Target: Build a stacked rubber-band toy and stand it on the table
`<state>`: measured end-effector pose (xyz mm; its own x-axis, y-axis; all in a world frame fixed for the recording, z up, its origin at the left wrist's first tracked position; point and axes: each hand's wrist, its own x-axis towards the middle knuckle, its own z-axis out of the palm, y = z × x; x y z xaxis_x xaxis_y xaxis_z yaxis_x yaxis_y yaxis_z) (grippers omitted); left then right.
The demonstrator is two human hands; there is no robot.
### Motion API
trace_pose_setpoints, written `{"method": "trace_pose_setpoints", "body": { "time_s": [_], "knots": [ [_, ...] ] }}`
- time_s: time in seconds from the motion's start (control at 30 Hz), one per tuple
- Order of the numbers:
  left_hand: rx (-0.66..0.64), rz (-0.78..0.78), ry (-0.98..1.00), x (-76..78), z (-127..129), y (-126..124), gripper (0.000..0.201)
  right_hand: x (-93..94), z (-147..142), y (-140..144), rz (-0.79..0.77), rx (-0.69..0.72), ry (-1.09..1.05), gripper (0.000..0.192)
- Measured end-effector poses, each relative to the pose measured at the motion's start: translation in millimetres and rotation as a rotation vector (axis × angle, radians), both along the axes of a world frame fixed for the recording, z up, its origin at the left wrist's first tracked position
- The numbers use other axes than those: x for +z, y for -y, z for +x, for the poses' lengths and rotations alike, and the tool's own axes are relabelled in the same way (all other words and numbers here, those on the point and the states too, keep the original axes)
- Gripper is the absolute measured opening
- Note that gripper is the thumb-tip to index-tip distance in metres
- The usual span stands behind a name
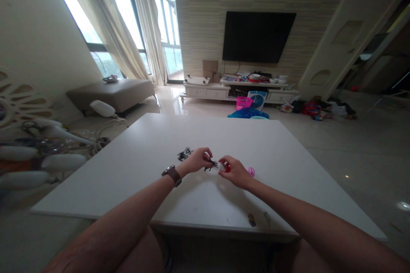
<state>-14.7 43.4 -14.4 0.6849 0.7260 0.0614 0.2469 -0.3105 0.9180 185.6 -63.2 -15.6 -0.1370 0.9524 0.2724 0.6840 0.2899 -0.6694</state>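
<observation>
Hands meet over the white table [288,153], left hand [197,160] pinching a black piece [212,164], right hand [235,172] gripping a small red-and-clear object [224,166].

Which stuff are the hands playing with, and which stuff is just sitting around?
In use:
left hand pinching a small black piece
right hand holding a small clear and red thing

Lying about:
pile of black bits
pink thing
TV
pink basket

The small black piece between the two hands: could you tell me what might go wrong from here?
1. The black piece, pinched by the left hand, is tiny and could slip onto the table.
2. The loose black pile lies by the left hand; a sweep might scatter it.
3. The pink piece by the right hand could get knocked away.
</observation>
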Motion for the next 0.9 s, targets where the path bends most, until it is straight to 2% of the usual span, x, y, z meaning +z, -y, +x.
{"method": "trace_pose_setpoints", "body": {
  "time_s": [0.13, 0.23, 0.43, 0.63, 0.8, 0.9],
  "knots": [
    [0.057, -0.036, -0.027, -1.1, 3.8, -1.6, 0.02, -1.1, 1.2, -0.6, 0.013, -0.024, -0.017, 0.025],
    [0.07, -0.045, -0.081, 4.6, 6.4, -0.2, 0.021, -0.3, 1.0, -0.7, 0.011, -0.037, -0.027, 0.025],
    [-0.002, 0.055, -0.134, 18.0, 9.5, 5.4, 0.017, 1.1, 0.5, -0.7, -0.017, -0.092, -0.046, 0.023],
    [0.006, -0.03, 0.024, 7.1, 11.8, 3.2, 0.023, -0.9, 1.4, -0.7, -0.042, -0.095, -0.051, 0.028],
    [0.069, 0.0, -0.055, 6.1, 11.8, 1.8, 0.023, 3.4, -0.2, 1.6, -0.01, -0.097, -0.014, 0.025],
    [0.042, 0.011, -0.06, 10.9, 10.6, 3.7, 0.022, 5.0, -0.2, 2.0, -0.001, -0.118, -0.003, 0.024]
  ]
}}
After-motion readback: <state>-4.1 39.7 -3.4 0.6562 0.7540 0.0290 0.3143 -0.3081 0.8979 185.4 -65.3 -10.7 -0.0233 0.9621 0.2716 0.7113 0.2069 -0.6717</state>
